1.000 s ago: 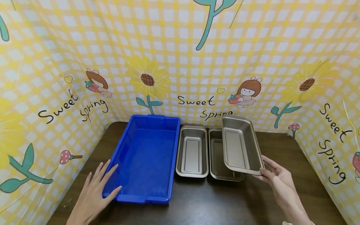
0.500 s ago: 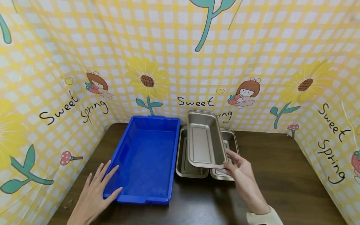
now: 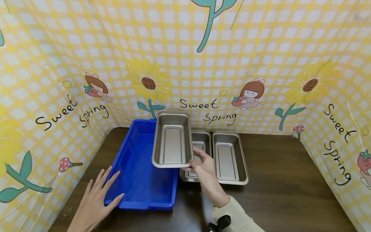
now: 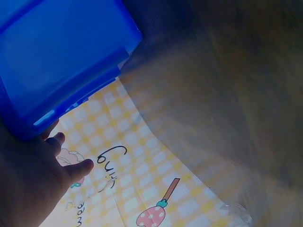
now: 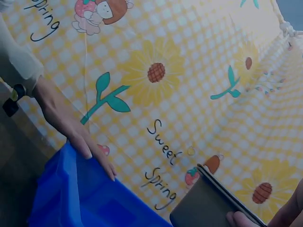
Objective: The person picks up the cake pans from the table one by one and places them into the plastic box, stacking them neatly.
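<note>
My right hand (image 3: 206, 172) pinches the near right corner of a metal loaf pan (image 3: 173, 141), thumb on the rim. That pan hangs in the air over the right part of a blue plastic tray (image 3: 139, 180). In the right wrist view the held loaf pan (image 5: 203, 203) shows from the side, with some fingers (image 5: 241, 220) at its rim. My left hand (image 3: 94, 199), fingers spread and fairly straight, rests on the tray's left edge near its front corner. The left wrist view shows this hand (image 4: 33, 175) against the blue tray (image 4: 61, 52).
Two more loaf pans stand on the dark wooden table (image 3: 278, 180), right of the tray. The nearer one (image 3: 201, 138) is partly covered by my right hand and the held pan; the other pan (image 3: 227, 158) is fully visible. A checkered cloth (image 3: 261, 38) walls the back and sides.
My right hand has carried the loaf pan leftward, from above the rightmost pan, past the middle one, to over the tray. My left hand has stayed on the tray edge.
</note>
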A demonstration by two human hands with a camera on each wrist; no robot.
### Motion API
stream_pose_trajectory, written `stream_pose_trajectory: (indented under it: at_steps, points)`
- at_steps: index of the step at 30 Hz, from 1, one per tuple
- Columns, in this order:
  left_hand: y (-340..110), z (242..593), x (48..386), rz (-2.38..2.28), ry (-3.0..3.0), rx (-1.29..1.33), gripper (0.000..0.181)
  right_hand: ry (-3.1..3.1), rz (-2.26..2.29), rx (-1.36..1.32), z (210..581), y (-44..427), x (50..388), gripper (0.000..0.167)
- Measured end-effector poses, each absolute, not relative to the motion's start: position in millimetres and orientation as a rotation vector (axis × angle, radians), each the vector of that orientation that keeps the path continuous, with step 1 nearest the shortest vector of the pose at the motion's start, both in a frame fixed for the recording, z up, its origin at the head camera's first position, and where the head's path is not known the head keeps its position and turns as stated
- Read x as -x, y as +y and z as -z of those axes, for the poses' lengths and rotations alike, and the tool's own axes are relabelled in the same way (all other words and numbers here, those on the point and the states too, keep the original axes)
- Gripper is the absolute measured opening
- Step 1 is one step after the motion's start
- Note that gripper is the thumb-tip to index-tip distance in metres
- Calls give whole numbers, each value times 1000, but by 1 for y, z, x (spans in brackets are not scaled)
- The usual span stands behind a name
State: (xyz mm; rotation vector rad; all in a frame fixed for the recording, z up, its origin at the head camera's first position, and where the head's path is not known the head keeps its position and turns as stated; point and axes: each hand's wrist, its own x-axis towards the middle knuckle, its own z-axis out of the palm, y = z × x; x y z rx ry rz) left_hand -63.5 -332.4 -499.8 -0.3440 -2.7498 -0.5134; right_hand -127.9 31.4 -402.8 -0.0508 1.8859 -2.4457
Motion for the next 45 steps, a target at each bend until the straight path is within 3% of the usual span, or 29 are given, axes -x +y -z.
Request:
stream_pose_trajectory:
  at_steps: [21,34,41,45]
  points:
    - [-331,502,63,500,-2756,310,88,1760,2499,-50,423,-72,133,57]
    - [-331,500,63,509,-2746,332,87,1868,2452,-216,442,-96,140,52]
    - [-332,500,63,509,-2748,332,87,1944,2401,-259,449,-105,144,64]
    - [-332,500,63,510,-2751,325,87,1954,2388,-276,456,-109,146,62]
